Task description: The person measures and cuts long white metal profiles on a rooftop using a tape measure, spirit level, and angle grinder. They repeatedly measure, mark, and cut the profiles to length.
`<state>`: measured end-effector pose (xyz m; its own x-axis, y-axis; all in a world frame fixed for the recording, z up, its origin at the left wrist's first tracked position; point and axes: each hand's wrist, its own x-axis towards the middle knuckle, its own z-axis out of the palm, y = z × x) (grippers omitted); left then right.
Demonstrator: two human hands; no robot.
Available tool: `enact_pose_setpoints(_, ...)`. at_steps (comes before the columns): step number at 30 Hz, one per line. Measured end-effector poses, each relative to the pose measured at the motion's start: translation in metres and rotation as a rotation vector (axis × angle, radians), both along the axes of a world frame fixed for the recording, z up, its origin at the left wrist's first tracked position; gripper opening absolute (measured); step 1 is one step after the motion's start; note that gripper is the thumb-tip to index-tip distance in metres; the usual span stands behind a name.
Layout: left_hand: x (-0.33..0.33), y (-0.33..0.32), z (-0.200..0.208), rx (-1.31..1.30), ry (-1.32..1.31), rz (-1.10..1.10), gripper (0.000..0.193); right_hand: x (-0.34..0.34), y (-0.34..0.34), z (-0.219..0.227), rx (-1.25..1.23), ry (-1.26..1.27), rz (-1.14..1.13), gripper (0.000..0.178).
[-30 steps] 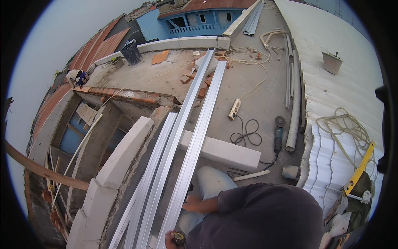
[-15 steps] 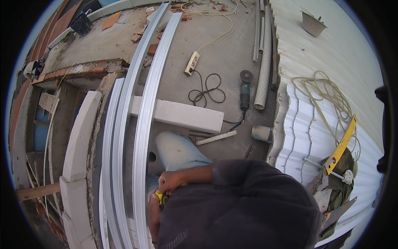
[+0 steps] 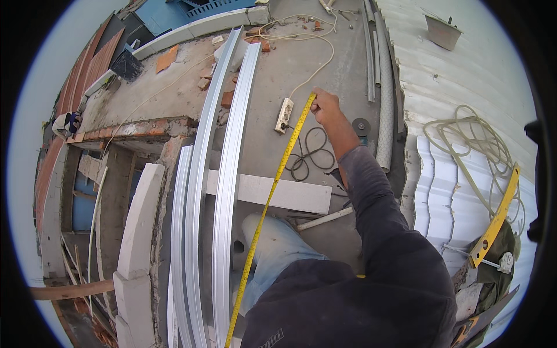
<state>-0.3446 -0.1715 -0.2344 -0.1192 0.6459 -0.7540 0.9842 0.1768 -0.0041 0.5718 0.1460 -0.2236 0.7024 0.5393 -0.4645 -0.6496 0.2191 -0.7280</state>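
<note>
My right hand [image 3: 326, 106] reaches forward with its fingers closed on the end of a yellow tape measure [image 3: 272, 191]. The blade is pulled out long and slants down past my knee to the lower edge, where its case is out of sight. Just left of the tape lies a galvanised steel channel [image 3: 225, 209], with several more channels [image 3: 191, 220] beside it. My left hand is not in view. My bent leg in pale blue jeans [image 3: 278, 240] is under the blade.
A white block [image 3: 290, 194] lies crosswise under the channels. Near my right hand are a power strip [image 3: 284, 116], a coiled black cord [image 3: 313, 153] and an angle grinder [image 3: 362, 129]. Pipes [image 3: 386, 127], corrugated sheets [image 3: 441, 191] and a yellow level [image 3: 496, 217] lie right. An open gap [image 3: 110, 191] lies left.
Both hands were together near my lap at the yellow tape measure. Now my right hand has stretched forward, drawing the blade out, and my left hand has gone from view. The view has shifted somewhat.
</note>
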Motion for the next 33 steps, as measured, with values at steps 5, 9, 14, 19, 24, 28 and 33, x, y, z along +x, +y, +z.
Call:
enact_pose_setpoints(5,0.079,0.019,0.0,0.012,-0.086,0.013,0.039,0.009,0.007,-0.016,0.04,-0.153,0.255,0.024)
enact_pose_setpoints(9,0.171,0.095,0.005,0.031,-0.287,0.148,0.038,-0.034,-0.053,-0.078,-0.208,-0.476,0.383,0.026)
enact_pose_setpoints(14,0.244,0.205,-0.025,0.106,-0.368,0.413,0.05,-0.054,-0.17,-0.196,-1.01,-0.644,0.15,0.026)
enact_pose_setpoints(19,0.278,0.285,-0.039,0.143,-0.275,0.212,0.054,-0.074,-0.233,-0.26,-1.327,-0.71,0.569,0.03)
enact_pose_setpoints(24,0.31,0.316,-0.045,0.2,-0.198,0.226,0.056,-0.097,-0.247,-0.266,-1.42,-0.961,0.84,0.032)
enact_pose_setpoints(28,0.315,0.324,-0.057,0.17,-0.251,0.304,0.059,-0.098,-0.247,-0.261,-1.381,-1.069,1.108,0.031)
enact_pose_setpoints(33,0.307,0.322,-0.065,0.169,-0.294,0.372,0.056,-0.098,-0.248,-0.263,-1.363,-1.116,1.156,0.029)
